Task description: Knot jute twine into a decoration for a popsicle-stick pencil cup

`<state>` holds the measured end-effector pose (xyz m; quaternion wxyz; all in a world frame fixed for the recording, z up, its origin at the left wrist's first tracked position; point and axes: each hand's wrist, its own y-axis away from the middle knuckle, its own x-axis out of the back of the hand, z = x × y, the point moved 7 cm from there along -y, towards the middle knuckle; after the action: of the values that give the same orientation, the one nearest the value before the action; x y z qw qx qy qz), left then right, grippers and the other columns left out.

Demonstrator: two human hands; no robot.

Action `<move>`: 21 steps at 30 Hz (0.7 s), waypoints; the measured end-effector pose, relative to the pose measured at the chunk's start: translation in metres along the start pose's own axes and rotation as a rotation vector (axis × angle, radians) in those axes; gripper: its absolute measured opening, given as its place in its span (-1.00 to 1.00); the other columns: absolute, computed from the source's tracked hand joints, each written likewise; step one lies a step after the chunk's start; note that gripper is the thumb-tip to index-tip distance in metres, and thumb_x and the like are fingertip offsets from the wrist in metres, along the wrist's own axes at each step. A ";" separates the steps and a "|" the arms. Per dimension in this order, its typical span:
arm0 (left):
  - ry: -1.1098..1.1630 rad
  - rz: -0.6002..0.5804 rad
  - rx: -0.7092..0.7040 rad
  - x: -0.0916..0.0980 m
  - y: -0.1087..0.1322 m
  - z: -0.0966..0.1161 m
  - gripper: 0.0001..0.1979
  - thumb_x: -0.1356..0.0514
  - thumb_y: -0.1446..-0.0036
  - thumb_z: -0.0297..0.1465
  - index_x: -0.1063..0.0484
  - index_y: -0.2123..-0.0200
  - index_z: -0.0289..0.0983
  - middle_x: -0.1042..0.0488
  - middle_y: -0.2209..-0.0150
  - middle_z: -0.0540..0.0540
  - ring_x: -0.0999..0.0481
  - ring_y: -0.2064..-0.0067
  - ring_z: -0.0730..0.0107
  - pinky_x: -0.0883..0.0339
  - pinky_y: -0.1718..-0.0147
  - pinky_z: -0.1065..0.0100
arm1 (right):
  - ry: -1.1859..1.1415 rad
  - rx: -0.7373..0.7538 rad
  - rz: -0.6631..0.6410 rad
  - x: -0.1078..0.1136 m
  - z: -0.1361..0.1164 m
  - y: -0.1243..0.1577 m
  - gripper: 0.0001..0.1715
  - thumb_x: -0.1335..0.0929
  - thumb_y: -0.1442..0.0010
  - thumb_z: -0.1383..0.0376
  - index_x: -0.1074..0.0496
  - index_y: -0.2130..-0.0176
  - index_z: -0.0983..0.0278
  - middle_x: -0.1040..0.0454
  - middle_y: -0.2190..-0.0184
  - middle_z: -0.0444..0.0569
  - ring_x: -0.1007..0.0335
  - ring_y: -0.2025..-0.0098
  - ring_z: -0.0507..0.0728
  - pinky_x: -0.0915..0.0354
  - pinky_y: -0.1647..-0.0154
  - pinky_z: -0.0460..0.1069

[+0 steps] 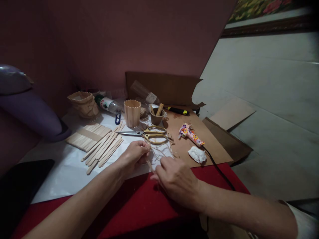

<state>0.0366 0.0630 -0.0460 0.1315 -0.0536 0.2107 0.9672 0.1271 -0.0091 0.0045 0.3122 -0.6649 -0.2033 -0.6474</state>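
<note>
Both my hands are above the front edge of the table, pinching a thin strand of twine (150,165) that runs between them. My left hand (134,154) is closed, thumb against forefinger, just in front of the scissors (133,133) with gold handles. My right hand (175,179) is closed too, lower and further right, its fingertips partly hidden from me. Loose twine lies tangled beyond my hands. To the left, flat wooden craft sticks (104,149) are spread beside a banded bundle of sticks (83,141). Behind the scissors stands a scalloped cup made of sticks (132,114).
A flowery glue gun (190,133) with a black cord and a crumpled white tissue (196,154) lie on cardboard at right. Behind are a small pot (157,118) holding sticks, a cutter (178,110), plastic bottles (109,104) and a decorated basket (84,104).
</note>
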 end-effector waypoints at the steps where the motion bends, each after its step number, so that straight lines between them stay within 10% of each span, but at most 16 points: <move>1: -0.003 -0.001 -0.003 0.000 0.000 0.000 -0.88 -0.08 0.12 -0.53 -0.19 0.63 -0.28 -0.14 0.77 0.13 0.06 0.79 0.69 0.32 0.79 0.51 | -0.055 -0.028 0.086 0.011 0.005 -0.003 -0.69 -0.16 -0.27 0.28 -0.40 0.32 0.36 -0.43 0.32 0.18 -0.34 0.33 0.19 -0.16 0.37 0.03; 4: -0.003 -0.026 -0.014 -0.001 0.001 0.002 -0.85 -0.08 0.12 -0.53 -0.18 0.65 -0.27 -0.08 0.81 0.14 0.08 0.80 0.68 0.32 0.79 0.51 | -0.391 -0.274 0.281 0.029 0.037 -0.017 -0.71 -0.14 -0.27 0.31 -0.36 0.15 0.36 -0.39 0.13 0.20 -0.35 0.21 0.15 -0.23 0.27 0.01; 11: -0.006 0.032 -0.030 0.001 0.005 0.003 -0.84 -0.10 0.03 -0.47 -0.22 0.61 -0.29 -0.25 0.75 0.10 0.04 0.80 0.71 0.28 0.80 0.53 | -1.473 -0.533 -0.457 -0.050 0.045 -0.049 -0.60 -0.20 -0.24 0.10 -0.32 0.44 0.34 -0.20 0.77 -0.23 0.06 0.80 -0.11 0.10 0.79 -0.18; 21: -0.218 0.130 -0.133 0.012 -0.001 -0.005 -0.88 -0.12 0.07 -0.45 -0.28 0.60 -0.30 -0.25 0.74 0.09 -0.08 0.73 0.63 0.08 0.68 0.50 | -1.617 -0.552 -0.568 -0.061 0.052 -0.044 -0.71 -0.27 -0.19 0.15 -0.31 0.42 0.33 0.01 0.76 -0.35 0.25 0.79 -0.14 0.25 0.83 -0.20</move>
<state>0.0255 0.0649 -0.0528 0.0868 0.0569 0.1337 0.9856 0.1307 0.0666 -0.0471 -0.2689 -0.8934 -0.3547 -0.0606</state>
